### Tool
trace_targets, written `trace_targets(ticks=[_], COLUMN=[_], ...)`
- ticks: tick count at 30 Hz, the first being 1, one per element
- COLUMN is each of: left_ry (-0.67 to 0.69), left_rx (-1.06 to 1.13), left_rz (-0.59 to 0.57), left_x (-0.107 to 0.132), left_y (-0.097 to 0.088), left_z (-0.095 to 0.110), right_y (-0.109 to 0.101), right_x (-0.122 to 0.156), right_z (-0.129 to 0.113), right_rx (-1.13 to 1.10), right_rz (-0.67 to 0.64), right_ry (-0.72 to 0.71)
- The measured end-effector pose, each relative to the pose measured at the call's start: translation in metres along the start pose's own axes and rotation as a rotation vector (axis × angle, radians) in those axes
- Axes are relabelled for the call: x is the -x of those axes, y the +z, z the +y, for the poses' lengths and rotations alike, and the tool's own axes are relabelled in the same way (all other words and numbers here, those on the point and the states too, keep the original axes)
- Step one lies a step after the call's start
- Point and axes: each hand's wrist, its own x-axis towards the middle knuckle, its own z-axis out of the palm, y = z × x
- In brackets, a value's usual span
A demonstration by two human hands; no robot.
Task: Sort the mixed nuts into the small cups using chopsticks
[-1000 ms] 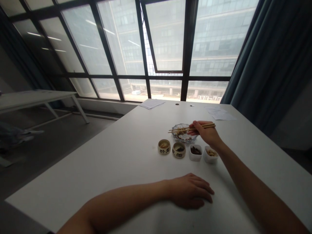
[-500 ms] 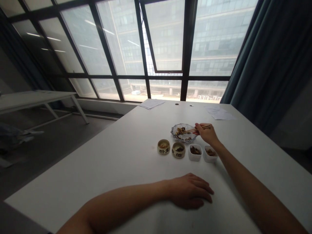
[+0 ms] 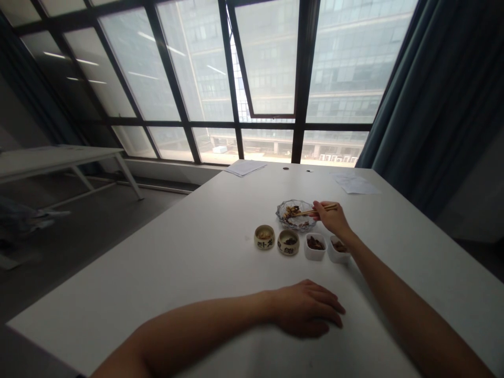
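Observation:
My right hand (image 3: pixel 333 218) is closed round a pair of wooden chopsticks (image 3: pixel 311 211), whose tips reach into a patterned glass dish (image 3: pixel 295 214) of mixed food. In front of the dish stand two round cream cups with dark lettering (image 3: pixel 264 237) (image 3: pixel 288 242) and two small white square cups (image 3: pixel 315 247) (image 3: pixel 338 249), each holding bits of food. My left hand (image 3: pixel 309 313) lies palm down on the white table (image 3: pixel 189 262), fingers stretched out, holding nothing, well in front of the cups.
Sheets of paper (image 3: pixel 244 167) (image 3: pixel 354 184) lie at the table's far edge by the big window. A dark curtain (image 3: pixel 437 105) hangs at the right. Another white table (image 3: pixel 59 157) stands at the left across the floor.
My right hand has lowered the chopsticks from above the dish until their tips are among the food. My left hand has stayed put.

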Motion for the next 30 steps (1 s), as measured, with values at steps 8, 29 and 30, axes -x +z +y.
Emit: trace_targets(ticks=[8, 29, 30], left_ry=[-0.016, -0.038, -0.035], left_rx=[0.024, 0.044, 0.040], left_rz=[-0.005, -0.022, -0.019], left_x=[0.000, -0.002, -0.002], left_y=[-0.001, -0.005, -0.005], left_z=[0.001, 0.004, 0.004], right_y=[-0.012, -0.128, -0.126], right_x=[0.002, 0.063, 0.062], right_z=[-0.037, -0.146, -0.147], right_rx=[0.003, 0.197, 0.204], right_rz=[0.098, -0.071, -0.062], right_ry=[0.031, -0.006, 0.010])
